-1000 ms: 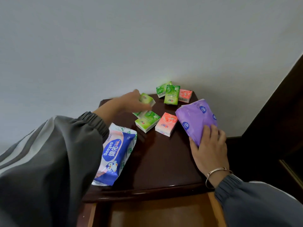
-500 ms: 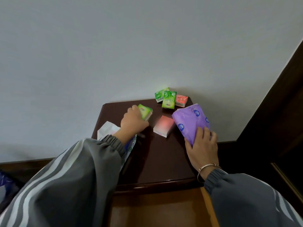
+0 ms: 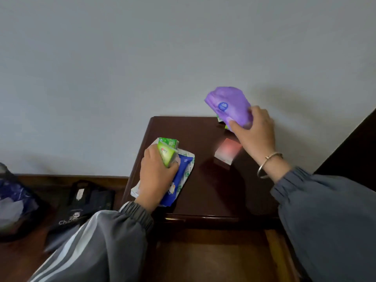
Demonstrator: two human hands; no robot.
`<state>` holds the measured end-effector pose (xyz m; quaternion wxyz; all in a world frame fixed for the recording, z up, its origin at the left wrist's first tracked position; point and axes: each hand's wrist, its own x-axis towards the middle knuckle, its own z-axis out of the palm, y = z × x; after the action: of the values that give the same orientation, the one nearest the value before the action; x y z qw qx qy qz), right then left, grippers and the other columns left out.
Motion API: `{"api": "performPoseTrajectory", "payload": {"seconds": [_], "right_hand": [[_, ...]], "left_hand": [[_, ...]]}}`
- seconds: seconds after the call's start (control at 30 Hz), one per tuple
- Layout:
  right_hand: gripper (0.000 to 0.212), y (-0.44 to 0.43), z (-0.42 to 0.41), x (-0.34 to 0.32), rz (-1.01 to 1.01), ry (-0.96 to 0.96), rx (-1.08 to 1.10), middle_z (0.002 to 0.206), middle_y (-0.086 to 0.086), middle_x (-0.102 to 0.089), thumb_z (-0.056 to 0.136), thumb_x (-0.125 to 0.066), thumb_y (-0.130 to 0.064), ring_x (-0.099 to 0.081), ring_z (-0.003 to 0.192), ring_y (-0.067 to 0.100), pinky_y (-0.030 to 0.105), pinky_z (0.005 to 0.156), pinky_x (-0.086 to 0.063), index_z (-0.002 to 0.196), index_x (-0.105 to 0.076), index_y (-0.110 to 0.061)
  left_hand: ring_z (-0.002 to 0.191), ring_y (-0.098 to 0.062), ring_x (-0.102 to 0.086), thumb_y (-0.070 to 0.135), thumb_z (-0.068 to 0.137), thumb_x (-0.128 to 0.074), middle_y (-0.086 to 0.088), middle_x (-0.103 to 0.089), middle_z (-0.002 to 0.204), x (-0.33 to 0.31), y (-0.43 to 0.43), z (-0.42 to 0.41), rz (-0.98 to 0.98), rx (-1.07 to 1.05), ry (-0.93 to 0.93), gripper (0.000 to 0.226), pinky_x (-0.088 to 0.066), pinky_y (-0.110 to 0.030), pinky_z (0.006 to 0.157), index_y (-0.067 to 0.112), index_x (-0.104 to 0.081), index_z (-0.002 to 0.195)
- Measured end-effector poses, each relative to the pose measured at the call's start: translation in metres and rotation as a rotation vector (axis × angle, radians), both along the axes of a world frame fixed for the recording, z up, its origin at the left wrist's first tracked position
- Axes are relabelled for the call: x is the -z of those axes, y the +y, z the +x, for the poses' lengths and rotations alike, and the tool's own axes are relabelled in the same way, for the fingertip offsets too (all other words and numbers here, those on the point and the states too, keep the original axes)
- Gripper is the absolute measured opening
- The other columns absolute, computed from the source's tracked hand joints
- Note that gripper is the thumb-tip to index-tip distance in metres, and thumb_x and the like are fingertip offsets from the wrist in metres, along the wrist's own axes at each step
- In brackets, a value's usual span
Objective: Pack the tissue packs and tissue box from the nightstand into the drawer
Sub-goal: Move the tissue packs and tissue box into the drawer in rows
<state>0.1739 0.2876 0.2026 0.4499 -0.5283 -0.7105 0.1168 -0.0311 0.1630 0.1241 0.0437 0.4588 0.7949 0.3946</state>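
Sitting in front w/ its drawer (image 3: pixel 213 259) open, the dark nightstand (image 3: pixel 203 192) has a blue wipes pack (image 3: pixel 183 176) under the left hand (image 3: pixel 156 176), fingers wrapped tight round green tissue packs (image 3: pixel 167 152). Right hand (image 3: pixel 255 131) grips the purple tissue pack (image 3: pixel 228 105), lifted off the top. Pink pack (image 3: pixel 227 152) lies btwn them, blurry.

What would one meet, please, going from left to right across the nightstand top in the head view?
Left hand gripping green tissue packs over the blue wipes pack → pink tissue pack lying alone → right hand lifting the purple tissue pack.
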Motion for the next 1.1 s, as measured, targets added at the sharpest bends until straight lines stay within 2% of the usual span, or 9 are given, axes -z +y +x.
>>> {"api": "performPoseTrajectory", "payload": {"seconds": [0.2, 0.27, 0.33, 0.43, 0.53, 0.7, 0.9, 1.0, 1.1], "right_hand": [[0.082, 0.053, -0.08, 0.022, -0.422, -0.543, -0.19, 0.141, 0.013, -0.039, 0.076, -0.065, -0.056, -0.037, 0.131, 0.033, 0.042, 0.107, -0.033, 0.14, -0.035, -0.014], [0.077, 0.054, -0.078, 0.039, -0.413, -0.514, -0.23, 0.142, 0.01, -0.041, 0.078, -0.065, -0.052, -0.036, 0.133, 0.031, 0.041, 0.108, -0.033, 0.14, -0.037, -0.015], [0.051, 0.053, -0.059, 0.045, -0.187, -0.353, -0.227, 0.126, 0.011, -0.056, 0.083, -0.064, -0.037, -0.049, 0.12, 0.03, 0.037, 0.1, -0.039, 0.125, -0.054, -0.011], [0.023, 0.07, -0.012, 0.041, 0.006, -0.185, 0.083, 0.107, 0.014, -0.063, 0.083, -0.059, -0.02, -0.055, 0.103, 0.036, 0.041, 0.085, -0.044, 0.104, -0.062, -0.011], [0.035, 0.104, 0.032, 0.041, -0.166, -0.209, 0.275, 0.121, 0.019, -0.055, 0.082, -0.059, -0.018, -0.048, 0.113, 0.04, 0.047, 0.093, -0.043, 0.115, -0.055, -0.008], [0.071, 0.144, 0.035, 0.052, -0.446, -0.363, 0.079, 0.135, 0.021, -0.047, 0.077, -0.073, -0.02, -0.044, 0.124, 0.039, 0.042, 0.101, -0.038, 0.136, -0.039, -0.006], [0.038, 0.148, 0.031, 0.053, -0.423, -0.472, 0.091, 0.095, 0.02, -0.067, 0.07, -0.075, -0.034, -0.062, 0.087, 0.04, 0.035, 0.067, -0.045, 0.093, -0.064, -0.006], [0.05, 0.137, 0.043, 0.051, -0.494, -0.494, 0.152, 0.096, 0.023, -0.066, 0.065, -0.078, -0.036, -0.064, 0.087, 0.04, 0.033, 0.064, -0.043, 0.095, -0.064, 0.001], [0.041, 0.114, 0.063, 0.049, -0.558, -0.515, 0.128, 0.09, 0.023, -0.067, 0.063, -0.077, -0.028, -0.064, 0.082, 0.038, 0.031, 0.062, -0.043, 0.091, -0.067, 0.002]], "left_hand": [[0.092, -0.021, -0.053, 0.039, 0.075, -0.069, 0.001, -0.049, 0.102, 0.009, 0.0, 0.002, 0.113, -0.064, -0.073, 0.051, -0.039, -0.031, 0.072, 0.015, -0.046, 0.114], [0.092, -0.02, -0.053, 0.04, 0.075, -0.068, 0.001, -0.049, 0.103, 0.012, 0.001, 0.0, 0.119, -0.066, -0.065, 0.051, -0.039, -0.03, 0.071, 0.016, -0.046, 0.114], [0.093, -0.017, -0.052, 0.041, 0.076, -0.068, 0.002, -0.05, 0.105, 0.014, 0.002, 0.001, 0.124, -0.078, -0.066, 0.053, -0.039, -0.029, 0.071, 0.018, -0.045, 0.118], [0.097, -0.016, -0.052, 0.042, 0.076, -0.069, 0.001, -0.051, 0.11, 0.016, 0.001, 0.002, 0.127, -0.085, -0.053, 0.059, -0.038, -0.027, 0.072, 0.018, -0.044, 0.123], [0.097, -0.016, -0.052, 0.039, 0.077, -0.07, 0.0, -0.052, 0.111, 0.016, 0.0, 0.002, 0.134, -0.082, -0.048, 0.059, -0.038, -0.027, 0.072, 0.017, -0.043, 0.124], [0.09, -0.006, -0.044, 0.04, 0.076, -0.069, 0.005, -0.049, 0.107, 0.017, 0.0, 0.003, 0.148, -0.096, -0.046, 0.059, -0.037, -0.027, 0.07, 0.02, -0.042, 0.124], [0.089, -0.005, -0.044, 0.041, 0.076, -0.068, 0.012, -0.043, 0.103, 0.016, 0.001, 0.003, 0.14, -0.101, -0.034, 0.057, -0.037, -0.025, 0.07, 0.019, -0.043, 0.123], [0.09, -0.006, -0.045, 0.038, 0.077, -0.07, 0.008, -0.047, 0.105, 0.016, 0.001, 0.003, 0.145, -0.105, -0.042, 0.057, -0.038, -0.027, 0.072, 0.017, -0.044, 0.122], [0.092, -0.009, -0.047, 0.037, 0.077, -0.07, 0.004, -0.05, 0.108, 0.015, 0.001, 0.003, 0.141, -0.1, -0.057, 0.056, -0.039, -0.028, 0.073, 0.017, -0.044, 0.121]]}}
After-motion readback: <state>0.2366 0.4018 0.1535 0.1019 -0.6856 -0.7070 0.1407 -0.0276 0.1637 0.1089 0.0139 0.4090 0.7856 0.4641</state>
